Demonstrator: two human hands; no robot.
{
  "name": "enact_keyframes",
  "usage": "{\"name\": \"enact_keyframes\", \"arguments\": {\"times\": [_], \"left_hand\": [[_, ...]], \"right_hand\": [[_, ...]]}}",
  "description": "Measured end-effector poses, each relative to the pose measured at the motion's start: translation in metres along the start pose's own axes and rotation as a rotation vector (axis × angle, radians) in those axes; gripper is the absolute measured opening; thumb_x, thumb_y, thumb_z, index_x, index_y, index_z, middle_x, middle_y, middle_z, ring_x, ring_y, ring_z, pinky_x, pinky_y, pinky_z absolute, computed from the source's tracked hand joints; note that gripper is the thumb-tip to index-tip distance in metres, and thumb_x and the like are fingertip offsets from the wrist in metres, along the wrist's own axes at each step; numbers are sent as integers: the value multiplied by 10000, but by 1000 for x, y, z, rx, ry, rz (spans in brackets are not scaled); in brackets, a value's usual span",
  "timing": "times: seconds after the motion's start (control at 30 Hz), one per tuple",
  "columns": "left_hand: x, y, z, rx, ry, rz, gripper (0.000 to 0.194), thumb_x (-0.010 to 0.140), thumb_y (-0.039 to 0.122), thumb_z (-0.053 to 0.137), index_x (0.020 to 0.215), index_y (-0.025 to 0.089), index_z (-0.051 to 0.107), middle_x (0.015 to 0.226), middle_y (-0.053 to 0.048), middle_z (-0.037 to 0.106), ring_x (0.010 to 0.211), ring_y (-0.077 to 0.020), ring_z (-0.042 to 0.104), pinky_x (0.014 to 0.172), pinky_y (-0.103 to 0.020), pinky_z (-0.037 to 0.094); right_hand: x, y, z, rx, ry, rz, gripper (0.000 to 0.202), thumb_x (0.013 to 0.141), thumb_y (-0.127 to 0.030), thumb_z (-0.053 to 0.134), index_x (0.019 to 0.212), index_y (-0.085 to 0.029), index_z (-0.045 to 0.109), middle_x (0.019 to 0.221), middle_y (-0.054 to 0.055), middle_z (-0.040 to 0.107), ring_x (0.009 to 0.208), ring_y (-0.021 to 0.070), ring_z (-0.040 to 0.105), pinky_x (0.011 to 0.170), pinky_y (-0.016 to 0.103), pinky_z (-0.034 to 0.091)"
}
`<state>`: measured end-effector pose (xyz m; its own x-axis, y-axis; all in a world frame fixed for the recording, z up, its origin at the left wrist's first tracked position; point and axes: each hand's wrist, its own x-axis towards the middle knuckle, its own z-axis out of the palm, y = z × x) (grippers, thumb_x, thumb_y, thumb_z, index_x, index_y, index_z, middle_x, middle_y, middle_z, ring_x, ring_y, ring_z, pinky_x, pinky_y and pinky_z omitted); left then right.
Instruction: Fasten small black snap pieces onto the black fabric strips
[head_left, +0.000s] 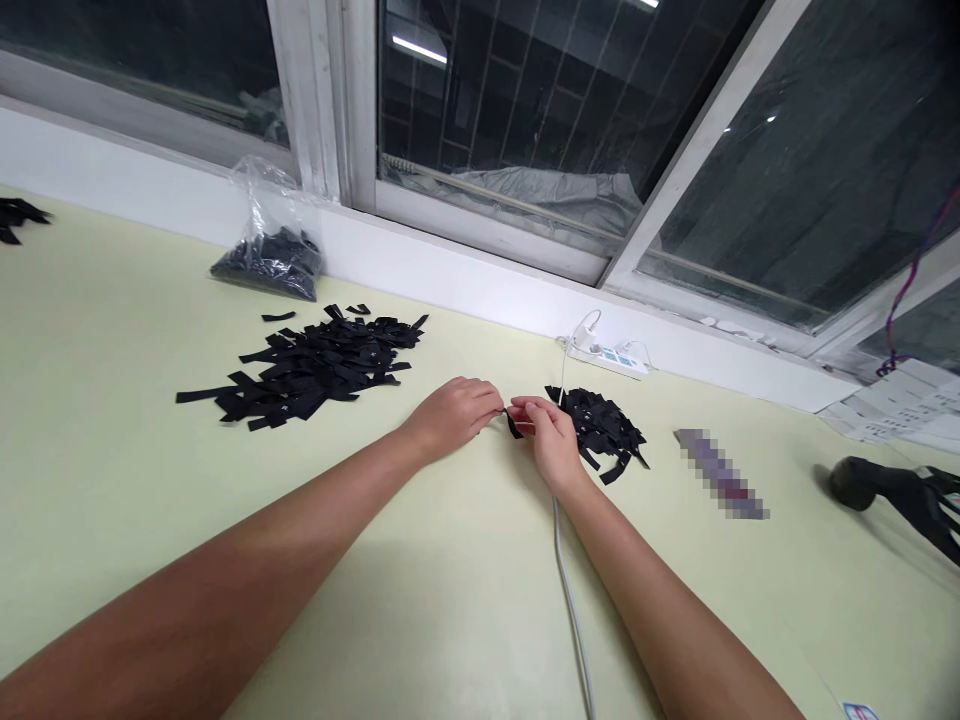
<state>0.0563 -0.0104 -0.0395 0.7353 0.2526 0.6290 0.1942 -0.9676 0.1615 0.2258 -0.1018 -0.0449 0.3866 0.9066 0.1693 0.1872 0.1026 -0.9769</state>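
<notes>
Between my two hands is a short black fabric strip [514, 424], above the pale yellow-green table [450, 570]. My left hand [457, 413] is closed, its fingertips pinching the strip's left end. The fingers of my right hand [551, 440] are bent around the strip's other end, closed on it. A larger pile of black strips [322, 365] lies to the left of my left hand. Just beyond my right hand spreads a smaller pile of similar strips [600, 425]. Part of the held strip is hidden by my fingers.
A clear plastic bag [274, 240] with black pieces stands against the wall. A white power strip [611, 357] sits at the back; a pale cable [570, 590] runs under my right wrist. A blurred-out item [720, 475] and a black device [892, 490] lie right.
</notes>
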Motion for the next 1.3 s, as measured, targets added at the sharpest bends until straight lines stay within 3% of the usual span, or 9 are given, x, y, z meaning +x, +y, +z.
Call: {"name": "enact_keyframes", "arguments": {"times": [0.13,0.3,0.5,0.87,1.07,1.17,1.3], "left_hand": [[0,3,-1,1,31,32,218,993,181,431,987,190,649,1001,-47,700,934,-168,620,823,-315,436],[0,2,0,4,68,48,219,982,164,448,996,191,665,1004,-48,701,935,-169,621,820,-317,453],[0,0,2,-28,77,7,211,979,189,462,982,181,673,989,-53,695,935,-170,618,834,-322,474],[-2,-4,3,-4,-22,-108,202,940,181,488,1020,198,673,1037,-57,689,990,-202,605,872,-359,464],[-4,-5,1,38,-15,-305,189,906,188,489,999,182,652,1037,-76,678,961,-223,598,851,-374,455],[-5,-4,-1,-27,-91,-337,163,889,216,497,882,192,658,886,-49,676,836,-202,596,762,-339,450],[-7,-4,-5,-161,-205,-330,131,820,206,533,829,204,664,848,-34,673,765,-181,588,693,-303,435]], "right_hand": [[3,-5,1,214,-46,177,293,732,-453,689,882,-203,725,847,49,724,857,205,656,818,338,484],[2,-8,1,227,-150,165,288,671,-419,796,846,-203,725,752,12,673,734,147,585,782,309,456],[3,-5,-1,219,-154,152,350,638,-436,835,868,-196,726,800,21,690,769,148,599,817,313,481],[4,-4,-1,172,-97,157,398,609,-447,816,897,-188,725,812,35,706,727,151,619,799,334,516],[4,-1,1,143,8,137,373,633,-430,789,897,-177,717,742,13,662,674,135,590,745,322,525],[5,0,1,120,61,122,367,639,-417,772,903,-169,707,742,13,650,666,135,580,709,319,536],[6,2,1,75,87,103,365,648,-417,744,912,-169,696,765,24,655,681,147,593,698,328,548]]}}
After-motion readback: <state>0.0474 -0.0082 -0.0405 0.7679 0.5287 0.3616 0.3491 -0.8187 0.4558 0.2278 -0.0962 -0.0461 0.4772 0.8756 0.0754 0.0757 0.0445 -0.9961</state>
